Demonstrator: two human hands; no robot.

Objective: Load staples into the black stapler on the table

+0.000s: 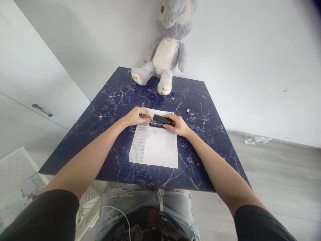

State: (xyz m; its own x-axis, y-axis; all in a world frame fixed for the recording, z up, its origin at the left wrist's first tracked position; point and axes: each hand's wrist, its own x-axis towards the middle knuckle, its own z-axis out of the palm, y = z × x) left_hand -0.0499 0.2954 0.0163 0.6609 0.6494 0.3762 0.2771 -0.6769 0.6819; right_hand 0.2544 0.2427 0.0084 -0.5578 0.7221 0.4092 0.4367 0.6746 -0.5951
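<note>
In the head view, a white sheet of paper (pixel 160 147) lies on a dark blue marbled table (pixel 110 100), its left side printed with a grey block pattern and a few small lines of text beside that. On the far part of the paper sits a black stapler (pixel 161 119), front end pointing left, a bit of bare metal showing between its top and base. The right hand (pixel 181 125), over the paper's right edge, grips the stapler's rear end, where an orange spot shows. The left hand (pixel 136 117), at the paper's far left corner, has thumb and fingertips drawn together at the stapler's front end; whether they pinch anything is too small to tell. Beyond the paper, a grey plush toy (pixel 165 57) sits at the table's far edge, and a small pale piece (pixel 188 110) lies to the paper's right. Well to the right of the paper, clear plastic (pixel 254 140) lies on the floor; far to its left is a white cabinet door with a dark handle (pixel 42 110).
</note>
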